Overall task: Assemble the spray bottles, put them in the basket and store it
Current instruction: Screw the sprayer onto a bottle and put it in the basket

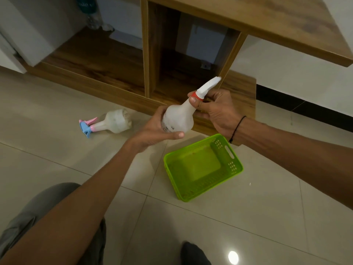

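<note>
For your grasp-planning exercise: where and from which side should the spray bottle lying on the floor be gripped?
Grip the pink-and-blue spray bottle at its slim neck just behind the trigger head, coming down from above. It lies on its side on the floor tiles, head pointing left; the neck probably fits a hand better than the wide body.

Almost no writing can be read here. The white spray bottle (178, 119), held in front of the wooden cabinet (191, 54), carries small dark print low on its body, near the base, but the letters are blurred and too small to make out. Inside the cabinet's left compartment, a clear bottle (89, 12) wears a dark teal label (86, 4) with pale lettering, also illegible.
</note>
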Demonstrator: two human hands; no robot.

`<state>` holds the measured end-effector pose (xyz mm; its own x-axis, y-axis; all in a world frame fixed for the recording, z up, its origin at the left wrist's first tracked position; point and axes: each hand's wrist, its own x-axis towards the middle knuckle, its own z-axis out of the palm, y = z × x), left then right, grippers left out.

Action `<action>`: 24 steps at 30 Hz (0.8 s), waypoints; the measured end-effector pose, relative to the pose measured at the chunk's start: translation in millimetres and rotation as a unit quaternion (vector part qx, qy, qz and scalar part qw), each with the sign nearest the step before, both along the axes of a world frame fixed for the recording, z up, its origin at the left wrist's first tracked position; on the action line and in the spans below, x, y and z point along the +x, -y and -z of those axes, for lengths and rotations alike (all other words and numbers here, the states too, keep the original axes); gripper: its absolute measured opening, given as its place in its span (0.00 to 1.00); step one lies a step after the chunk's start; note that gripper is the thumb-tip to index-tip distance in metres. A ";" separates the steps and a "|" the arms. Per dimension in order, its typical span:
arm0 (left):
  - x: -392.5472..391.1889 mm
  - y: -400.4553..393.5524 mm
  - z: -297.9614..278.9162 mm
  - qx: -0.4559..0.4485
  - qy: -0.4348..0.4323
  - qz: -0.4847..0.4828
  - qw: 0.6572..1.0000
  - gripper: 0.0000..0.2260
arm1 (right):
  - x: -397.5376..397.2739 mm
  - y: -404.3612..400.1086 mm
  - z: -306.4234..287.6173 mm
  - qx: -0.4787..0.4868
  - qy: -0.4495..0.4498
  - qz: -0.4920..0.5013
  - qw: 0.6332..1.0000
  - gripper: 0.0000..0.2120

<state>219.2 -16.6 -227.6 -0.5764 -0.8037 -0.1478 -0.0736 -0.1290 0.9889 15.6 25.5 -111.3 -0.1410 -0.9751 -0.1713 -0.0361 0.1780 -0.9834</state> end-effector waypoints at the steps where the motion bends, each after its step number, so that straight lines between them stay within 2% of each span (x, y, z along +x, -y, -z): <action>1: 8.4 4.9 -2.8 0.025 -0.009 0.040 0.999 0.48 | -3.6 -0.4 -0.6 0.014 0.002 -0.029 0.999 0.13; 4: 14.0 7.6 -6.3 0.011 0.015 0.083 0.996 0.43 | -7.4 -0.7 0.4 0.035 -0.015 -0.074 0.997 0.13; 6: 3.3 2.2 -5.8 -0.031 0.048 0.037 0.998 0.39 | -4.8 -0.7 2.4 0.022 -0.026 -0.042 0.999 0.13; 9: -13.6 -7.6 -0.7 -0.115 0.073 -0.075 0.988 0.42 | 3.0 -0.7 8.2 0.006 -0.036 0.019 0.999 0.12; 11: -20.5 -10.6 2.3 -0.165 0.080 -0.109 0.977 0.44 | 8.2 -0.3 12.5 0.001 -0.066 0.048 0.997 0.11; 13: -21.2 -7.9 2.3 -0.168 0.088 -0.090 0.978 0.45 | 8.0 -0.7 13.5 0.003 -0.079 0.056 0.995 0.11; 17: -12.6 2.9 -2.3 -0.126 0.094 0.001 0.988 0.46 | -4.7 -4.0 10.0 0.021 -0.050 0.027 0.998 0.12; 20: -23.6 -4.9 -4.8 -0.156 0.111 -0.055 0.980 0.43 | -4.4 -4.3 10.8 0.013 -0.074 0.073 0.995 0.12; 24: -42.4 -20.1 -0.6 -0.181 0.107 -0.103 0.972 0.43 | -3.8 -6.8 14.4 -0.012 -0.126 0.109 0.986 0.07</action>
